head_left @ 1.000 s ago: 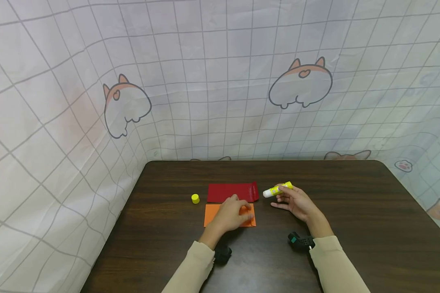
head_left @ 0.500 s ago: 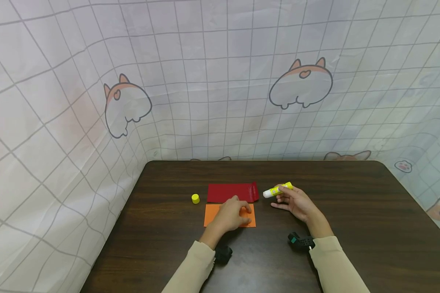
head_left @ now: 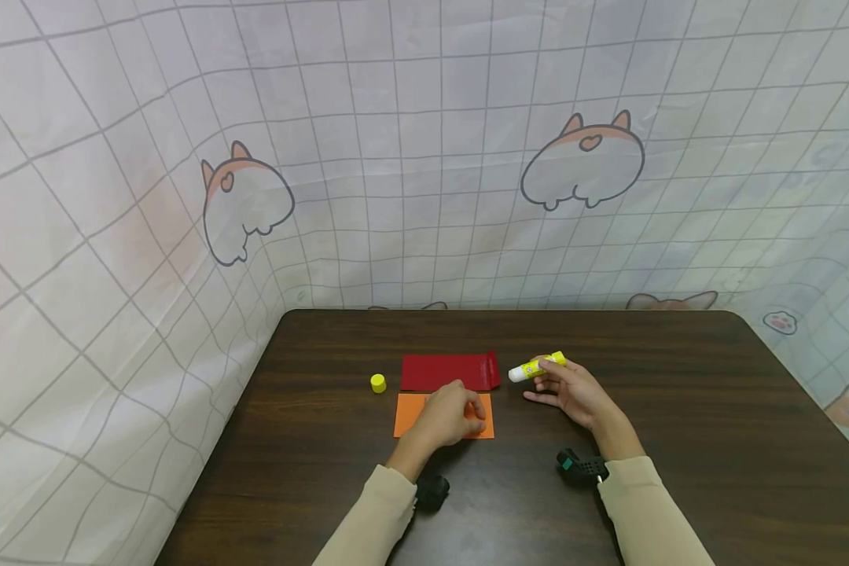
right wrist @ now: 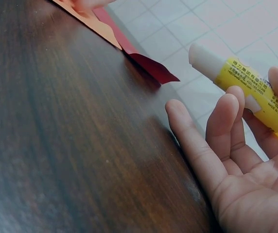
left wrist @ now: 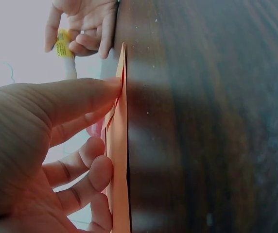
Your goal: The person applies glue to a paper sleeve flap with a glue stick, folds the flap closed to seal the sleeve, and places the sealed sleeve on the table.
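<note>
My left hand (head_left: 442, 417) rests over an orange paper envelope (head_left: 409, 407) lying flat on the table. In the left wrist view, its thumb presses the flap end of the orange envelope (left wrist: 120, 160), while the other fingers bend loosely with their tips on the paper. A thin gap shows under the flap's edge. To the right, my right hand (head_left: 578, 398) pinches an uncapped glue stick (head_left: 535, 366) between thumb and fingers, white end toward the left. The right wrist view shows the yellow printed barrel of the glue stick (right wrist: 255, 92), held above the table with the little finger extended.
A red envelope (head_left: 439, 371) lies just beyond the orange one, its flap (right wrist: 153, 69) raised at the right end. The yellow cap (head_left: 378, 384) stands to the left on the dark wooden table (head_left: 311, 472). Behind the table hangs a gridded cloth (head_left: 410, 196).
My left thumb has shifted slightly at the right end of the orange envelope, where the flap now looks flatter. The right hand and glue stick stay in place.
</note>
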Motion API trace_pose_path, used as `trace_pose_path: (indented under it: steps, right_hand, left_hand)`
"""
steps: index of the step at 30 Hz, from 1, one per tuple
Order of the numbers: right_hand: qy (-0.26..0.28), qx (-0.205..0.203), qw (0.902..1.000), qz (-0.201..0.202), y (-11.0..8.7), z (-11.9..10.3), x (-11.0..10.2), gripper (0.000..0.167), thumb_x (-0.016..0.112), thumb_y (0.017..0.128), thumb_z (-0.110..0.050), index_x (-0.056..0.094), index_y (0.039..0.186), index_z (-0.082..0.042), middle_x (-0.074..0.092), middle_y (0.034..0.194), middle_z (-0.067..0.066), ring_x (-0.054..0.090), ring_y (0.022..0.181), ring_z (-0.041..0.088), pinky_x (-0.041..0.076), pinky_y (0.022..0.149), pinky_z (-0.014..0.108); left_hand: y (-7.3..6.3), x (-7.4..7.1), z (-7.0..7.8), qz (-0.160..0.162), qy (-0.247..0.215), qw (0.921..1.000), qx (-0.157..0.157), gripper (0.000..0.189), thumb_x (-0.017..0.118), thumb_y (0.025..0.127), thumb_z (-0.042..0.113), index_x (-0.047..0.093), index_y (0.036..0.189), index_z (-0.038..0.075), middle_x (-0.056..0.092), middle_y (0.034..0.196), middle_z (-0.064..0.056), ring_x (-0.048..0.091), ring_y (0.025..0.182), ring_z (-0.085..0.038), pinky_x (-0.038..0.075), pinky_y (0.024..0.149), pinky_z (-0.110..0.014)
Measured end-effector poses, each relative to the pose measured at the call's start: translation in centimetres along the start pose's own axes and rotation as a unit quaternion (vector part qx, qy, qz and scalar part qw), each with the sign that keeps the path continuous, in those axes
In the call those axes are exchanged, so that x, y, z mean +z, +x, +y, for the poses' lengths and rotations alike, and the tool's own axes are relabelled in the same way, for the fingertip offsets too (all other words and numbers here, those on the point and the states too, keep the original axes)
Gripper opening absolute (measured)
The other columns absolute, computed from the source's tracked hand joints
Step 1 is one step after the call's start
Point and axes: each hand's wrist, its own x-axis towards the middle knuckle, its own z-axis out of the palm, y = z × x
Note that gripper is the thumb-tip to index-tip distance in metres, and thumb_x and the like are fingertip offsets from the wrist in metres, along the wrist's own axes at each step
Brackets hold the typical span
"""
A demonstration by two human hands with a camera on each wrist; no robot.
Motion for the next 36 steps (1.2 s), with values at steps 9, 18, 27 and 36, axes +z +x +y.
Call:
trace_pose_path:
  steps: [9,18,27,36]
  right_hand:
    - [0.008,0.000,1.0000,-0.002,-0.01,-0.04,-0.01,0.032,0.054,0.108,-0.025,0.053,0.132,-0.004,0.063,0.089,0.001,0.062,0.082,0.012,0.058,0.095,0.046]
    - [0.019,0.003,0.9998,0.000,-0.04,-0.03,-0.06,0.024,0.053,0.108,-0.023,0.058,0.126,-0.009,0.064,0.088,0.001,0.063,0.080,0.012,0.059,0.094,0.046]
    - [0.017,0.002,0.9998,-0.002,-0.01,-0.05,-0.08,0.029,0.054,0.108,-0.024,0.054,0.130,-0.006,0.064,0.088,0.001,0.063,0.081,0.012,0.059,0.094,0.046]
    - [0.014,0.001,0.9999,-0.004,-0.01,-0.01,-0.06,0.033,0.053,0.108,-0.024,0.051,0.133,-0.003,0.063,0.088,0.001,0.063,0.080,0.012,0.059,0.095,0.045]
  left_hand:
    - [-0.04,-0.24,0.14,-0.011,-0.012,0.9999,-0.004,0.023,0.087,0.082,0.033,0.077,0.100,0.021,0.058,0.092,0.004,0.051,0.081,-0.008,0.041,0.070,-0.028]
    - [0.09,-0.19,0.07,-0.017,-0.008,0.9998,-0.012,0.041,0.089,0.078,0.037,0.076,0.114,0.020,0.060,0.098,0.001,0.053,0.088,-0.011,0.043,0.074,-0.029]
    - [0.09,-0.20,0.13,-0.021,-0.004,0.9996,-0.016,0.049,0.089,0.078,0.037,0.074,0.121,0.019,0.061,0.103,-0.001,0.054,0.092,-0.013,0.043,0.075,-0.031]
    - [-0.06,-0.21,0.06,-0.022,-0.016,0.9995,-0.016,0.050,0.089,0.078,0.037,0.074,0.123,0.020,0.062,0.107,-0.002,0.055,0.094,-0.015,0.044,0.079,-0.033]
